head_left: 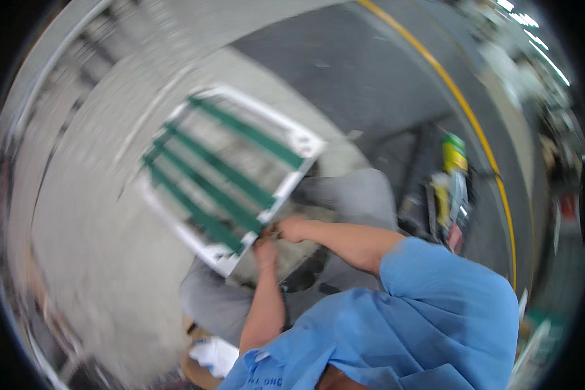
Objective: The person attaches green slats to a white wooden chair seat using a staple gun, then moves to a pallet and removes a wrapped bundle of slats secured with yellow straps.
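Note:
A white rectangular frame [175, 229] with several green slats [224, 170] across it lies tilted in front of me, its near edge over my lap. My left hand [265, 249] is at the middle of that near edge, by the end of one slat, with its fingers drawn together. Close beside it on the right, my right hand [293, 229] is closed like a fist, its fingertips almost meeting the left ones. Blur hides whatever small thing either hand has in its fingers.
Grey-clad knees [354, 192] are bent on both sides of the frame's near end. To the right lie a green and yellow package [454, 153] and several blurred tools [443, 201] on dark flooring. A yellow floor line [465, 97] curves beyond them. A cardboard box [198, 370] stands at lower left.

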`<state>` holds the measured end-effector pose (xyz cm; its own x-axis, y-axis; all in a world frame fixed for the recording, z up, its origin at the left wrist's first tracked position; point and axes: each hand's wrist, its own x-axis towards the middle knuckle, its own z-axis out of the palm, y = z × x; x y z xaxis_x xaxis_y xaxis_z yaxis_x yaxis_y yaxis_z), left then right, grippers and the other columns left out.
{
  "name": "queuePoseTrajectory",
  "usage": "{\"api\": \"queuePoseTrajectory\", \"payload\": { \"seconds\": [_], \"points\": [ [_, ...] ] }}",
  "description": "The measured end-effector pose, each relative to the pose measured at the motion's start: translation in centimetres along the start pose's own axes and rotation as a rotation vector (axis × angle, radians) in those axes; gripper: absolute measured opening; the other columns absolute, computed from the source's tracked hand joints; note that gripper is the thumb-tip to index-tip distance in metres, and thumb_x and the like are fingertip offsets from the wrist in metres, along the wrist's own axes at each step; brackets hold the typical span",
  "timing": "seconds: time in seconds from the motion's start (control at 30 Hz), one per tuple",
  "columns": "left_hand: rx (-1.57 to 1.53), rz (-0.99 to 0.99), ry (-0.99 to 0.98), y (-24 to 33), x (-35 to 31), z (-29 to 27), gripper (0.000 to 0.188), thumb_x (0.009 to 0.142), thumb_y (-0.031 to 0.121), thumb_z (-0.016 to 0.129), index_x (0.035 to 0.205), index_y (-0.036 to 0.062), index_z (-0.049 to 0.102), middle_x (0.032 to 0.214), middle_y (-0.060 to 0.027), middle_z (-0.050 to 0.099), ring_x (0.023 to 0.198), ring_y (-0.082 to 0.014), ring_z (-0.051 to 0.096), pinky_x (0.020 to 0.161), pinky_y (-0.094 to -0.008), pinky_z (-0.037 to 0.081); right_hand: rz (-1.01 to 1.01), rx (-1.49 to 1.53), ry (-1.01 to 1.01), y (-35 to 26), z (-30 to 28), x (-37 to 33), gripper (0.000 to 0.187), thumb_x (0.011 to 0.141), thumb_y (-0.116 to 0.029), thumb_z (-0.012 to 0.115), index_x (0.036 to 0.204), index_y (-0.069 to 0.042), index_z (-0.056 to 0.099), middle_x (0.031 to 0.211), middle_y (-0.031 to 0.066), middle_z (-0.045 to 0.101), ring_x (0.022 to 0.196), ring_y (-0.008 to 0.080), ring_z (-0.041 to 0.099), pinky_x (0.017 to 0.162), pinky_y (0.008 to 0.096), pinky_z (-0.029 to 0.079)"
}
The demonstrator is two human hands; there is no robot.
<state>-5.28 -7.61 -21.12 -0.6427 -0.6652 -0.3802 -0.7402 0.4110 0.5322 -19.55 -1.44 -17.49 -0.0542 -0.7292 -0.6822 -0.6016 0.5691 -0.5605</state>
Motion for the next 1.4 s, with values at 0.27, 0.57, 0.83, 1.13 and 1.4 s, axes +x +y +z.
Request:
{"api": "queuePoseTrajectory", "payload": {
  "seconds": [0.27, 0.57, 0.83, 1.13, 1.4],
  "points": [
    [-0.804, -0.232, 0.186, 2.1, -1.1, -0.1, 0.031, 0.105, 0.025, 0.053, 0.107, -0.0023, 0.067, 0.113, -0.0224, 0.065, 0.106, -0.0377, 0.058, 0.101, -0.0428, 0.042, 0.287, 0.257, 1.265, 9.3, -11.2, -31.0, 0.023, 0.097, -0.021, 0.067, 0.114, -0.006, 0.071, 0.103, 0.0147, 0.076, 0.095, 0.0309, 0.074, 0.084, 0.0399, 0.057],
    [-0.387, -0.176, 0.120, 1.8, 0.2, 1.8, 0.043, 0.109, 0.037, 0.044, 0.118, 0.0041, 0.071, 0.132, -0.0239, 0.064, 0.127, -0.0433, 0.053, 0.113, -0.0481, 0.035, 0.926, 0.312, 1.051, 27.5, -10.3, -41.2, 0.054, 0.073, -0.022, 0.083, 0.121, -0.001, 0.070, 0.107, 0.0142, 0.074, 0.095, 0.0269, 0.070, 0.085, 0.0395, 0.054],
    [-0.414, -0.219, 0.208, -0.4, -0.8, 2.3, 0.050, 0.108, 0.047, 0.044, 0.136, 0.0120, 0.064, 0.162, -0.0203, 0.038, 0.152, -0.0389, 0.025, 0.126, -0.0463, 0.016, 0.396, 0.384, 1.116, 15.7, -13.7, -37.6, 0.048, 0.078, -0.009, 0.079, 0.123, -0.001, 0.065, 0.107, 0.0076, 0.072, 0.096, 0.0199, 0.066, 0.085, 0.0363, 0.052],
    [-0.339, -0.194, 0.216, 0.4, -0.3, 3.7, 0.061, 0.108, 0.054, 0.038, 0.154, 0.0160, 0.049, 0.167, -0.0192, 0.030, 0.157, -0.0361, 0.016, 0.128, -0.0482, 0.007, 0.052, 0.639, 0.391, -8.5, -12.6, -20.9, 0.032, 0.094, -0.026, 0.078, 0.114, -0.002, 0.073, 0.094, 0.0034, 0.073, 0.082, 0.0131, 0.064, 0.074, 0.0322, 0.051],
    [-0.352, -0.246, 0.151, 0.3, -0.4, 3.7, 0.060, 0.109, 0.053, 0.034, 0.162, 0.0244, 0.035, 0.168, -0.0161, 0.030, 0.156, -0.0370, 0.019, 0.127, -0.0524, 0.008, 0.165, 0.519, 0.250, -13.0, -8.7, -12.2, 0.033, 0.098, -0.026, 0.074, 0.113, 0.001, 0.063, 0.091, 0.0043, 0.067, 0.059, 0.0111, 0.058, 0.053, 0.0283, 0.048]
  ]
}}
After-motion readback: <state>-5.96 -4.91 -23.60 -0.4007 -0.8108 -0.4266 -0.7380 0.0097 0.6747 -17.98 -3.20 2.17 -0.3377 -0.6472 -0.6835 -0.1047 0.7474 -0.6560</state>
